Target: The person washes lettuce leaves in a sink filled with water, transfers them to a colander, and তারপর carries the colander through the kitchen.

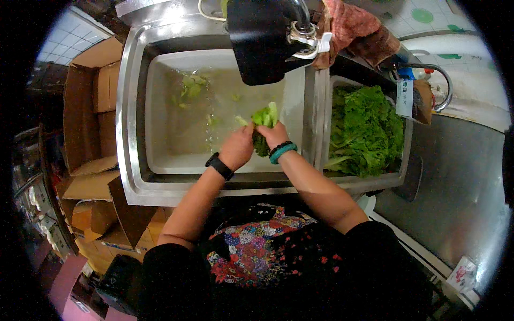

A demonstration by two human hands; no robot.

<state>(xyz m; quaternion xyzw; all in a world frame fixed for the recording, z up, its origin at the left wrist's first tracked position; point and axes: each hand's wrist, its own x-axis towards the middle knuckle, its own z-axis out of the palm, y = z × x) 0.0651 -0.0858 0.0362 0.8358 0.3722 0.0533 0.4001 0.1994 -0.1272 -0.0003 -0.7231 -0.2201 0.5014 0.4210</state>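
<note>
Both my hands meet over a white plastic tub (160, 166) of cloudy water, which sits in a stainless-steel sink basin. My right hand (276, 134) grips a small bunch of leafy greens (263, 116), its pale stems upward and some leaf hanging below. My left hand (237, 146) presses against the same bunch with fingers closed; a pale stem piece (241, 119) shows just beyond its knuckles. Loose leaf bits (192, 86) float at the far left of the water. In the right-hand basin lies a large heap of leafy greens (365, 128).
A black panel (259, 44) beside the faucet (303, 32) overhangs the tub's far side. Reddish cloths (353, 28) hang right of it. The steel rim (317, 120) divides the basins. Cardboard boxes (88, 160) stand at left, a steel counter (453, 180) at right.
</note>
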